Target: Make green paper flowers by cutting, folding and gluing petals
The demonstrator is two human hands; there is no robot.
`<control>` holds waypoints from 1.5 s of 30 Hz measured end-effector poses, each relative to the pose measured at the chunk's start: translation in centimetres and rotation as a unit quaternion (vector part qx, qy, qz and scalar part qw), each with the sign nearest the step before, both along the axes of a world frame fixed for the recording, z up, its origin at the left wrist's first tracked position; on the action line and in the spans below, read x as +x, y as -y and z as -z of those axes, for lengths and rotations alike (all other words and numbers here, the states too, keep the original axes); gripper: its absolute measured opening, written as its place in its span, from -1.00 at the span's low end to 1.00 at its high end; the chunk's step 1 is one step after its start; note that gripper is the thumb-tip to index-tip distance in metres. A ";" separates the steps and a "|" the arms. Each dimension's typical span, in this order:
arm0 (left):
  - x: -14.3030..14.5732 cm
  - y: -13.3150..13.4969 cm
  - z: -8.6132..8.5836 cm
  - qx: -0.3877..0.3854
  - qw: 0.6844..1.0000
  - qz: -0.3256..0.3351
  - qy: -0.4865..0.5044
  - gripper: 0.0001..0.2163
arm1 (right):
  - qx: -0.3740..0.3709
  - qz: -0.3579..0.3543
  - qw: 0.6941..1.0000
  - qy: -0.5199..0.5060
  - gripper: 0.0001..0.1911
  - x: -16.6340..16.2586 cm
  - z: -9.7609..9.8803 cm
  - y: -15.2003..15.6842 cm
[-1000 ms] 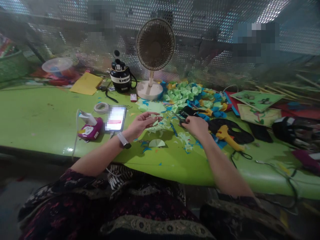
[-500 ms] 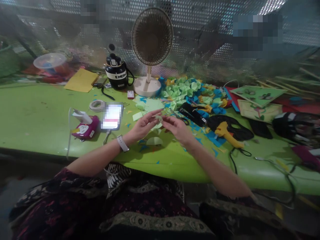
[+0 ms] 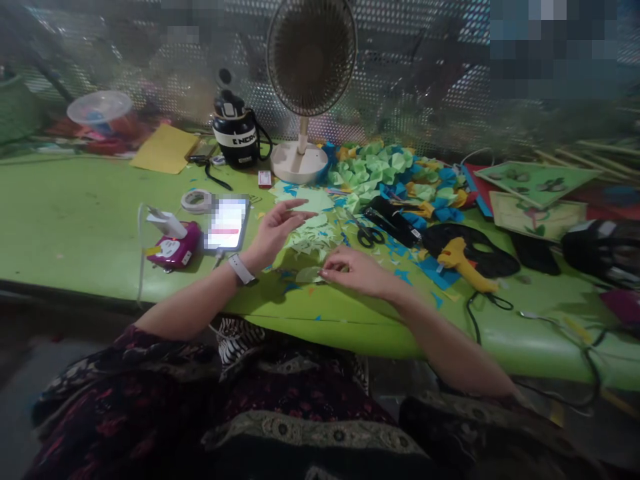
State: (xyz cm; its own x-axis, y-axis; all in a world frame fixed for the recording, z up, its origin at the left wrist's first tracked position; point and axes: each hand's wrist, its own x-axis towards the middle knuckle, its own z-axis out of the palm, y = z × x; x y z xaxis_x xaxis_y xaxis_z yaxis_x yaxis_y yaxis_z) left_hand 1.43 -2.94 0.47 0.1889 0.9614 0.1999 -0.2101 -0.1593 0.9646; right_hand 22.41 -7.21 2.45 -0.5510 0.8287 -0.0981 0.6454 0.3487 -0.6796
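Observation:
My left hand is raised over the table, fingers stretched out and slightly apart, with nothing visible in it. Just right of its fingertips lie small pale green paper scraps and a larger light green sheet. Lower down, my right hand has its thumb and fingertips closed at the right edge of a rounded pale green paper piece. That piece lies low over the table, close to the front edge.
Folded green paper pieces are heaped behind my hands. Scissors, a black stapler and a yellow glue gun lie to the right. Leftward are a phone, a tape roll and a purple power strip. A fan stands behind.
My hands have parted, and the small green paper between them no longer shows there. My right hand has come down to the rounded paper piece; my left has opened and shifted slightly left.

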 end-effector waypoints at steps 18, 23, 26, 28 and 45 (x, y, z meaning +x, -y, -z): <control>0.0 0.2 0.0 -0.151 0.972 0.148 -0.105 -0.74 | -0.007 0.128 0.987 -0.097 -0.69 0.8 -1.2 -0.8; -0.6 0.1 -0.2 -0.196 0.957 0.212 -0.038 -0.69 | 0.005 0.161 0.978 -0.131 -0.60 1.2 -1.6 -1.0; -0.7 0.1 0.1 -0.215 0.947 0.239 -0.021 -0.71 | -0.015 0.152 0.977 -0.150 -0.61 1.2 -1.8 -0.9; -0.6 0.1 0.3 -0.218 0.942 0.254 -0.015 -0.74 | -0.030 0.138 0.977 -0.157 -0.62 1.2 -1.8 -0.9; 0.2 0.9 0.4 -0.188 0.938 0.292 -0.002 -0.72 | 0.025 0.119 0.987 -0.109 -0.80 1.1 -0.7 -1.4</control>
State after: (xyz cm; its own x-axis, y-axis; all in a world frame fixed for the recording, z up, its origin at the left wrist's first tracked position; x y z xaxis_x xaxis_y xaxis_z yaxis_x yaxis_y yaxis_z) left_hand 1.62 -3.86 0.11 0.7052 0.6963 -0.1339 -0.1522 0.3331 0.9305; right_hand 23.56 -5.82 3.13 -0.3433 0.9382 0.0446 0.5540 0.2406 -0.7970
